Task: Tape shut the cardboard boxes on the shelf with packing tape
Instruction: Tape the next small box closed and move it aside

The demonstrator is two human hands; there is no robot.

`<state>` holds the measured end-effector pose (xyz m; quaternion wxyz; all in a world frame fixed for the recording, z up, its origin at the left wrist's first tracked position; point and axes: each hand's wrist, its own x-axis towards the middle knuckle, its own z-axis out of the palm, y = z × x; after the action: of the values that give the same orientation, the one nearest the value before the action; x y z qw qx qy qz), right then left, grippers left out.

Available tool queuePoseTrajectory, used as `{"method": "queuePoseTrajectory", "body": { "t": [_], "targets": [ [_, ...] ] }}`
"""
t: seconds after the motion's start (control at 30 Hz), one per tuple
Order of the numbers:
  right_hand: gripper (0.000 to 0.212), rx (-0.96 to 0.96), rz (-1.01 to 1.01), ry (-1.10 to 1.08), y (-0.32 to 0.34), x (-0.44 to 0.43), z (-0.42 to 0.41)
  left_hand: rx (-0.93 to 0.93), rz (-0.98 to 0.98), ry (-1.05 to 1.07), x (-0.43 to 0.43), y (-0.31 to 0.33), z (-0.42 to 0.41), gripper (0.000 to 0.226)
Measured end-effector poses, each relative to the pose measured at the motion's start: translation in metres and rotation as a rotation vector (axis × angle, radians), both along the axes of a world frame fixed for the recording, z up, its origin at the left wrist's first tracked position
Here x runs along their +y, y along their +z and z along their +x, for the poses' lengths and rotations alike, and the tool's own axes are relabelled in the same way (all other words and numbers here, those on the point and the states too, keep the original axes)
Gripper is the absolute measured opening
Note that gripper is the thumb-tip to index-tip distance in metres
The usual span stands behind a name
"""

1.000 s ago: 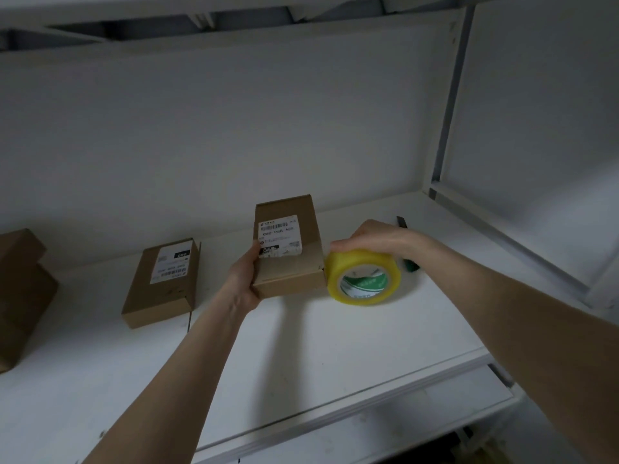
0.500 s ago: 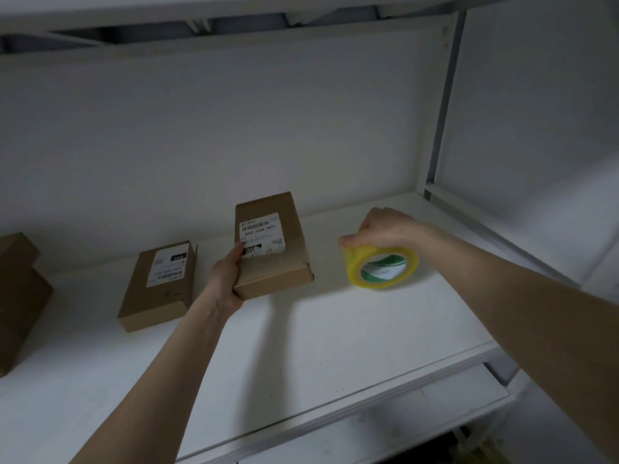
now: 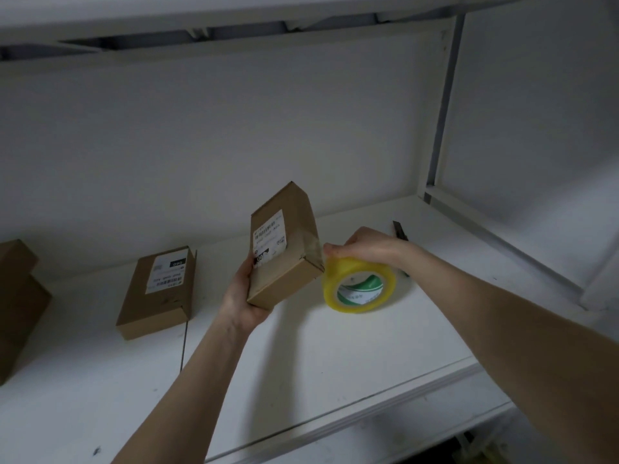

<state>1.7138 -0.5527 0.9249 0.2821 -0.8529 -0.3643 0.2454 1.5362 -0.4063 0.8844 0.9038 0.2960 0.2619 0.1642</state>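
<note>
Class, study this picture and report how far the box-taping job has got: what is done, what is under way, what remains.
Done: a glossy tape strip shows on the side of the lifted labelled box. In hand: the left hand holds that box tilted, and the right hand grips the yellow tape roll at its corner. Left: the flat labelled box on the shelf shows no tape; the brown boxes at far left are unclear.
</note>
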Motion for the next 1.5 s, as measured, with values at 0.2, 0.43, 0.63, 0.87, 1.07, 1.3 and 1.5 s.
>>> {"method": "queuePoseTrajectory", "body": {
  "t": [0.2,0.43,0.63,0.87,1.07,1.3,1.5],
  "targets": [
    [0.061,0.038,0.047,-0.026,0.002,0.01,-0.01,0.048,-0.067,-0.069,-0.009,-0.011,0.013,0.049],
    [0.062,-0.256,-0.041,-0.013,0.025,0.018,-0.007,0.469,0.818,0.086,-0.018,0.015,0.039,0.027],
    [0.052,-0.417,-0.266,0.026,0.018,0.02,-0.029,0.554,0.947,-0.264,-0.01,0.029,0.037,0.064],
    [0.04,-0.341,-0.286,0.063,0.003,0.037,-0.033,0.86,1.342,-0.282,-0.014,0.005,0.058,0.051],
    [0.042,0.063,-0.045,0.146,-0.01,-0.008,-0.008,0.909,1.465,-0.249,-0.02,0.0,0.062,0.058],
    [0.035,0.19,0.163,0.076,-0.014,-0.022,-0.005,0.741,1.279,-0.124,-0.006,-0.008,0.05,0.049],
    [0.048,0.01,0.161,0.079,0.01,-0.024,0.0,0.584,1.138,-0.017,-0.011,0.003,0.042,0.036]
  ]
}}
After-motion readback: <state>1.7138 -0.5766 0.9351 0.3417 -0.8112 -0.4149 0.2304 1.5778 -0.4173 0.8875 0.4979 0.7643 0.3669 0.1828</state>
